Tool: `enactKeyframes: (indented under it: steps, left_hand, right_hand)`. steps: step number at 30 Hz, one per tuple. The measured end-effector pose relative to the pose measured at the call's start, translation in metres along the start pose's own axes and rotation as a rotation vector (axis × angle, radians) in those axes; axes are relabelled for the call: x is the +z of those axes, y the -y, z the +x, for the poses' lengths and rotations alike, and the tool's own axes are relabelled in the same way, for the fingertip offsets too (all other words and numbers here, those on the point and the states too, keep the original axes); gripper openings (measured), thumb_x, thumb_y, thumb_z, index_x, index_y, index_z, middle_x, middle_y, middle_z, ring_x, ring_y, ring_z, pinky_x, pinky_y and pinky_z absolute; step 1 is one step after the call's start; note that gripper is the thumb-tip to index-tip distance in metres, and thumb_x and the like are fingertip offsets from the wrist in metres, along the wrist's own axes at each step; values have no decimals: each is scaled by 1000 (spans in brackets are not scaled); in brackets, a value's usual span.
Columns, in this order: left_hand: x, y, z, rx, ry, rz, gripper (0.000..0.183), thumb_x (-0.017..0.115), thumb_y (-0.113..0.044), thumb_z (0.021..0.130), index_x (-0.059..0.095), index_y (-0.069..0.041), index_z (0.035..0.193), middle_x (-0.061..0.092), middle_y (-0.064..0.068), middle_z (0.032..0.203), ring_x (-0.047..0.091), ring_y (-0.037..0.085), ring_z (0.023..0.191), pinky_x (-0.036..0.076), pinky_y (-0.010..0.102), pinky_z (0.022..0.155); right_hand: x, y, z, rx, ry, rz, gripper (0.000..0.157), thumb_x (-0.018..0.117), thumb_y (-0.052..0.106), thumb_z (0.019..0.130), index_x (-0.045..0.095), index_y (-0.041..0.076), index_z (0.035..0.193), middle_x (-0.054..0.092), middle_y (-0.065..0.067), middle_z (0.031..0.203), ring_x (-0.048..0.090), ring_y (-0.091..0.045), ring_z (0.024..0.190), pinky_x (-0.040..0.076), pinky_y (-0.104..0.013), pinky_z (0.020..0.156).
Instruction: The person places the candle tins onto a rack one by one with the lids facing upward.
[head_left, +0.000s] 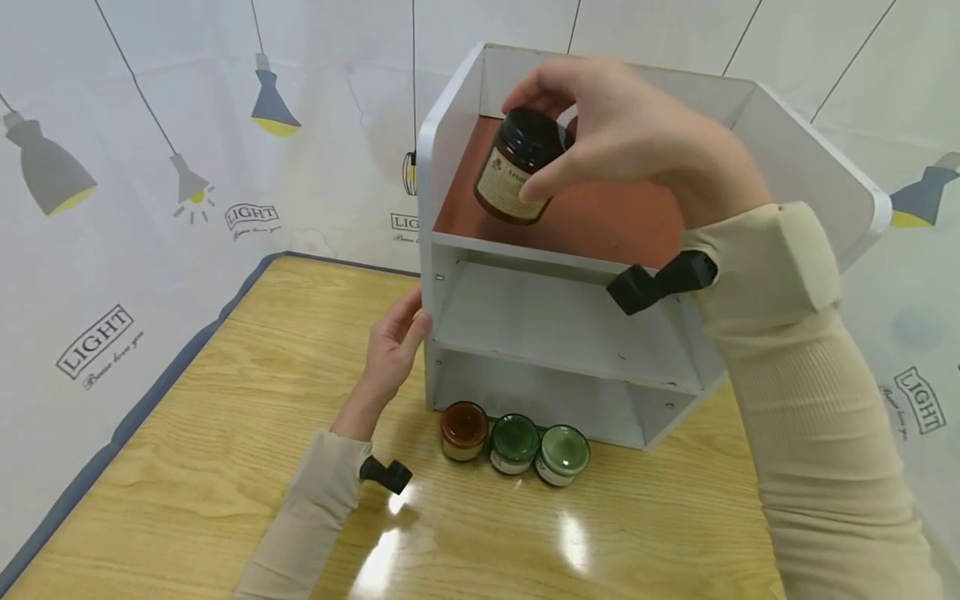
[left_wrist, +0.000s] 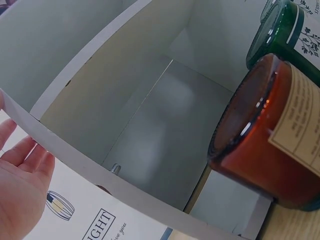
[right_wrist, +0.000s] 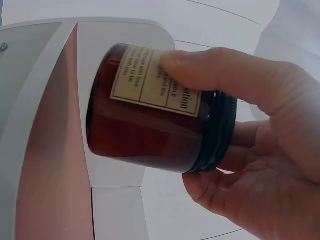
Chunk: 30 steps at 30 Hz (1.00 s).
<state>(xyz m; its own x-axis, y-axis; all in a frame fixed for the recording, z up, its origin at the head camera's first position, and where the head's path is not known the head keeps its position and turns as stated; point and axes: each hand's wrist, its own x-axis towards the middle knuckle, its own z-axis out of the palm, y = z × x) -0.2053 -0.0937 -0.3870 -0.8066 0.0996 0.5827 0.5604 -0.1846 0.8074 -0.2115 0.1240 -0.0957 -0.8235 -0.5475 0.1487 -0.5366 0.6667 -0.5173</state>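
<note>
The right hand (head_left: 615, 125) grips an amber glass candle jar (head_left: 517, 167), thumb on its cream label (head_left: 501, 185) and fingers around the black lid (head_left: 529, 136). The jar is tilted and held above the reddish-brown top surface (head_left: 615, 225) of a white shelf unit (head_left: 562, 317), within its raised side walls. The left hand (head_left: 390, 346) touches the unit's left side panel (head_left: 427, 250) near the front edge, its fingers extended along the outer face. The unit stands on a wood-grain tabletop (head_left: 247, 400). Just in front of its lowest compartment, three labelled jars sit close together in a row: an orange-brown jar (head_left: 462, 429) at the left, a dark green jar (head_left: 514, 442) in the middle and a light green jar (head_left: 563, 454) at the right. Behind hangs a pale wall covering (head_left: 337, 192) printed with pendant lamps and the word "LIGHT".
</note>
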Motion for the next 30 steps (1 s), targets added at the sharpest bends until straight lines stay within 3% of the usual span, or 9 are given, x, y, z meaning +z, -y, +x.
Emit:
enactKeyframes:
  steps: [10, 21, 30]
  left_hand:
    - [1, 3, -1, 0, 6, -1, 47, 49, -14, 98, 37, 15, 134, 40, 31, 136, 45, 12, 125, 39, 28, 102]
    - [2, 0, 0, -9, 3, 3, 39, 43, 5, 96, 37, 15, 134, 40, 31, 137, 44, 13, 125, 39, 28, 102]
    - [2, 2, -2, -9, -4, -7, 40, 45, 0, 97, 37, 16, 134, 39, 32, 137, 44, 12, 125, 39, 28, 101]
  right_hand:
    - [1, 0, 9, -30, 91, -57, 63, 82, 3, 67, 53, 5, 123, 53, -6, 111, 49, -14, 97, 44, -27, 79]
    - [8, -4, 16, -80, 138, -68, 60, 81, 2, 68, 53, 5, 121, 56, -5, 111, 50, -13, 98, 42, -31, 88]
    - [10, -4, 18, -81, 151, -45, 60, 81, 2, 69, 54, 6, 122, 58, -7, 113, 51, -14, 98, 40, -31, 87]
